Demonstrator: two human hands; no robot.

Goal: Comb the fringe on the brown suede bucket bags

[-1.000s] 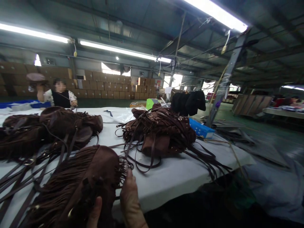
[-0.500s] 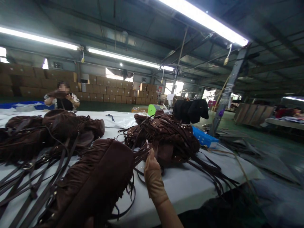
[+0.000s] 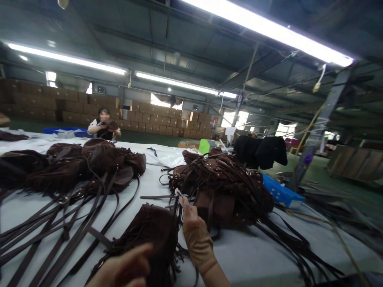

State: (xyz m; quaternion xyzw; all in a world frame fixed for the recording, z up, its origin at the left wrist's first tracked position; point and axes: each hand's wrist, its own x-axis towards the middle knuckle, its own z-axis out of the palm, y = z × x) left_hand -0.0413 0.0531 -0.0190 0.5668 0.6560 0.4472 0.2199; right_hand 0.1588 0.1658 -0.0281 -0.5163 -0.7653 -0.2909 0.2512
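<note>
Bags everywhere on this one, all brown with fringe. I'm using the fringed bag point(image 3: 152, 235) closest to the camera as my reference. It lies on the white surface point(image 3: 254, 255) at the bottom middle of the head view, with fringe hanging off its near end. The left hand point(image 3: 122, 269) is at the near-left end of that bag and touching it. It's badly blurred though, so I honestly can't tell whether its grip is closed on the bag or just laid against it. The right hand point(image 3: 196, 239), in a tan glove or sleeve, stands just right of the bag with its fingers pointing up. Its grip is pinched tight on a small white tag point(image 3: 178, 193) just above the bag's far end, with a few fringe strands running up beside it. Beyond the bag and to the right sits a heap of bags point(image 3: 230, 183) of the same kind, with straps spilling off it. Left of the bag and further back is a second heap point(image 3: 95, 159), and its long straps point(image 3: 60, 235) trail across the surface to just left of the bag. Further right and back from the bag I can see a blue box point(image 3: 283, 195), a bright green thing point(image 3: 204, 146) and some black garments point(image 3: 260, 149) hanging. Way behind the bag, a person point(image 3: 104, 127) holds something brown in front of stacked cardboard boxes point(image 3: 167, 119).
</note>
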